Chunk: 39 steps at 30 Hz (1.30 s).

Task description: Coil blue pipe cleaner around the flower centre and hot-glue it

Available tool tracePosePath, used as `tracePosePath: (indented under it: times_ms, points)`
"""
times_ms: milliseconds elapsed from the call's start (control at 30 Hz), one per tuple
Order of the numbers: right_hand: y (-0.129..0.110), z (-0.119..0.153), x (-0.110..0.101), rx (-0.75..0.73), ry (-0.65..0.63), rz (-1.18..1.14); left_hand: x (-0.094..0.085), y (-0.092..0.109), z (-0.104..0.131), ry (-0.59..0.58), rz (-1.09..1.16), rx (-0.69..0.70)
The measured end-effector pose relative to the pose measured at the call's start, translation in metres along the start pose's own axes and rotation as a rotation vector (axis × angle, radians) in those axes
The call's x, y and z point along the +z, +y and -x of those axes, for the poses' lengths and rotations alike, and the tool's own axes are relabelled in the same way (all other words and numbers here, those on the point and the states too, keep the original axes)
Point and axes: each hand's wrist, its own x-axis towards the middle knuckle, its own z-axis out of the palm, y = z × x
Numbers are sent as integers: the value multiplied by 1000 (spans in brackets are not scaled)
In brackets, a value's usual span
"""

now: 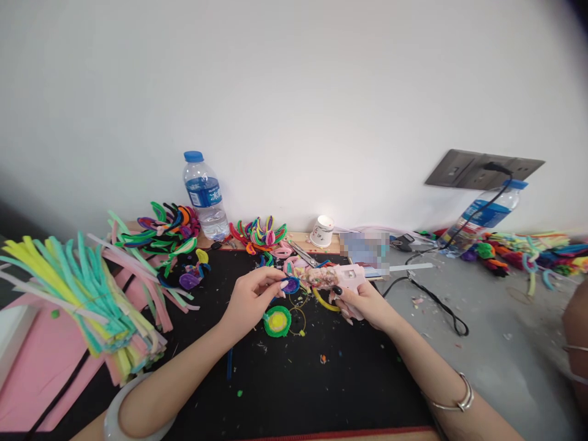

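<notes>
Between the thumb and fingers of my left hand (250,298) is a small blue and purple pipe-cleaner petal (290,285). My right hand (362,301) is closed around a pink handheld device (350,275) that looks like an electric trimmer, its front end coated in multicoloured fluff. The fluffy end points left at the petal, close beside it; I cannot tell if they touch. Just below the hands, a round green and yellow pipe-cleaner piece (277,321) lies on the black mat (294,386). Behind them are scissors (303,253).
A bundle of pastel pipe cleaners (82,294) lies at left. Colourful petal piles (257,234), a water bottle (206,196) and a paper cup (322,230) stand along the wall. A phone (365,252) and black cable (441,301) are to the right. Another person's arm (576,331) shows at far right.
</notes>
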Motion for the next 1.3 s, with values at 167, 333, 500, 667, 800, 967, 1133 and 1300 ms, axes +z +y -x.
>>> tracePosePath:
  times_ms: [167, 333, 500, 667, 800, 967, 1133, 1300]
  points:
    - [-1, 0, 0, -5, 10, 20, 0, -1, 0, 4, 7, -6]
    - [-1, 1, 0, 0, 12, 34, 0, -1, -1, 5, 12, -10]
    - [-1, 0, 0, -10, 6, 45, 1, 0, -2, 7, 21, -7]
    - [2, 0, -2, -20, -7, 56, 1, 1, -1, -1, 25, -16]
    - [4, 0, -3, -16, 4, 61, 0, 2, 0, 1, 21, -15]
    - [1, 0, -1, -12, 16, 35, 0, 4, 0, 9, 8, -21]
    - [-3, 1, 2, -10, 16, 40, 0, 5, -1, 23, 29, -30]
    - [-3, 1, 1, -11, 20, 56, 0, 5, -1, 31, 50, -49]
